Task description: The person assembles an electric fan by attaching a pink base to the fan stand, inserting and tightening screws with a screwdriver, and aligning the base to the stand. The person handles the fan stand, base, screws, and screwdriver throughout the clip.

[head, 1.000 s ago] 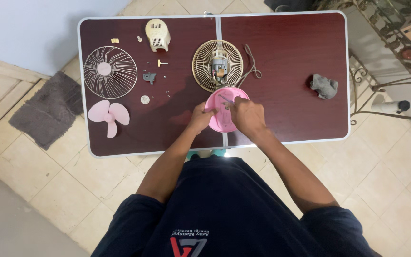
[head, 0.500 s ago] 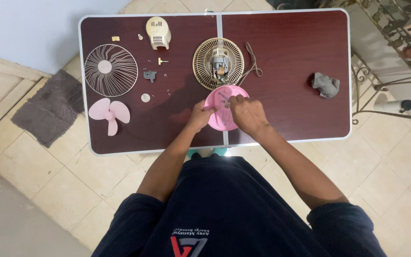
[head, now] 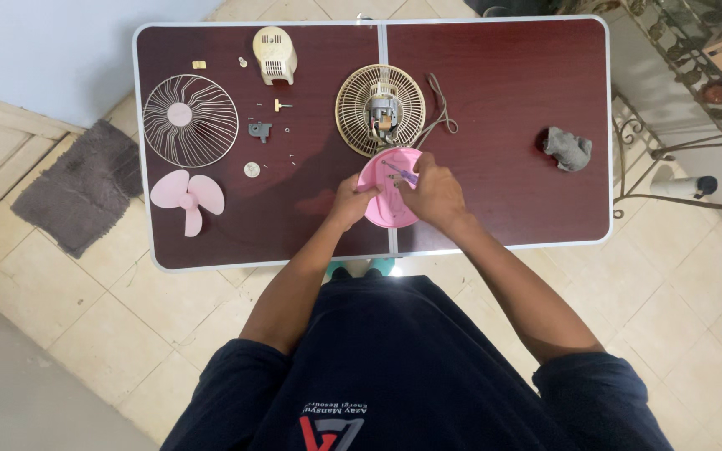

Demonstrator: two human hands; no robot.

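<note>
Pink base [head: 382, 205] (between both hands)

On the one table [head: 503, 83] lie two wire fan guards [head: 190, 120], one pink fan blade [head: 185, 195], one pink round base [head: 386, 205], one cream motor cover [head: 275, 55], one grey rag [head: 567, 149].

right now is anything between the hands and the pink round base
Nothing visible. The left hand grips the pink base at its left rim, and the right hand rests on it holding a small tool.

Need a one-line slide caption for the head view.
Left hand steadies round pink plastic base; right hand holds thin tool on it.
</note>
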